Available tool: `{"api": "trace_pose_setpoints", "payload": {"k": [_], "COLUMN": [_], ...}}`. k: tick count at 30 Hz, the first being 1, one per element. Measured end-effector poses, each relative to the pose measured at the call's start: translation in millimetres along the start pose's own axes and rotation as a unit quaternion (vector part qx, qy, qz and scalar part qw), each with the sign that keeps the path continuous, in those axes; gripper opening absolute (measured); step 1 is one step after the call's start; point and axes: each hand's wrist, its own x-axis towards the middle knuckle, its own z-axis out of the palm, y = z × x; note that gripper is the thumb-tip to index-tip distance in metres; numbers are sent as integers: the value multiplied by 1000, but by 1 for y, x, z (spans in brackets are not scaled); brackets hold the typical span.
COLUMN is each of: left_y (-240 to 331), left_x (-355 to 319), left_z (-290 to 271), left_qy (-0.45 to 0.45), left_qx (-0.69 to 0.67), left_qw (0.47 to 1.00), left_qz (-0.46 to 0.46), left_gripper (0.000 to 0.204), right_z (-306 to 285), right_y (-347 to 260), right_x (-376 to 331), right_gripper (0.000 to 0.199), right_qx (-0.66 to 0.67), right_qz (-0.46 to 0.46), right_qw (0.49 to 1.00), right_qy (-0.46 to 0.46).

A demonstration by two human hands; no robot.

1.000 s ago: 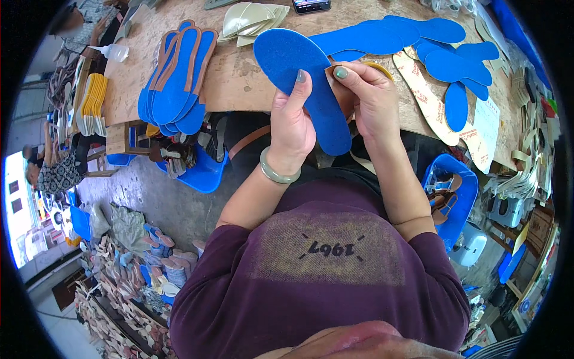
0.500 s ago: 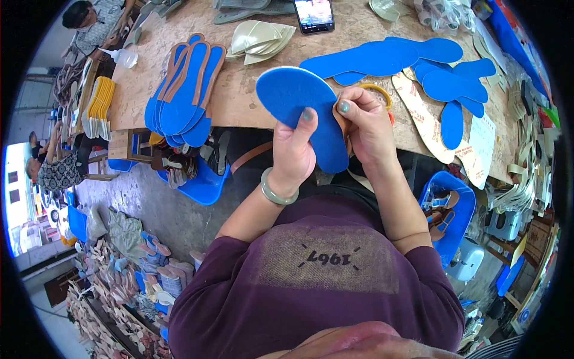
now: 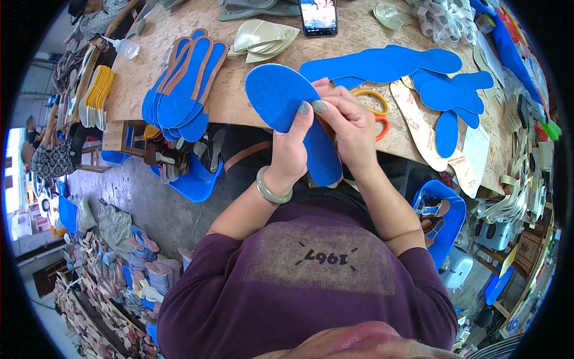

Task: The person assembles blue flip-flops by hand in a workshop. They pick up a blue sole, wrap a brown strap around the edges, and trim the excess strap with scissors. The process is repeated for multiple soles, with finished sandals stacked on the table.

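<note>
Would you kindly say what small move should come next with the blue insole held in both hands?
Probably press down its near edge: the left hand and right hand pinch the blue insole at mid-length above the table, thumbs on its upper face.

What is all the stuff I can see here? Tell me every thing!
blue insole: one, blue, held up in both hands above the table edge
blue insoles with brown rims: a fanned stack, blue and brown, table's left part
loose blue insoles: several, blue, table's middle and right
cream pieces: a small pile, pale cream, far side of the table
tan patterned insoles: a few, tan, table's right part
rings: two, one yellow and one orange, on the table behind the hands
phone: one, black, screen lit, far edge
wooden table: one, light brown
blue baskets: two, blue, on the floor, holding sandals
bangle: one, grey-green, left wrist
left hand: grips the insole
right hand: pinches the insole's edge
</note>
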Motion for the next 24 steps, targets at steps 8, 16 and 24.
{"api": "trace_pose_setpoints", "payload": {"k": [8, 16, 24], "left_y": [14, 30, 37], "left_x": [4, -2, -7], "left_z": [-13, -4, -5], "left_qy": [8, 30, 60], "left_qx": [-13, -62, -13], "left_qw": [1000, 997, 994], "left_qz": [4, 45, 89], "left_gripper": [40, 40, 41], "right_z": [-2, 6, 9], "right_y": [5, 5, 6], "right_x": [-23, -26, -29], "right_gripper": [18, 16, 15], "right_qx": [24, 34, 51], "right_qz": [103, 38, 58], "right_qw": [993, 999, 997], "right_qy": [44, 4, -15]}}
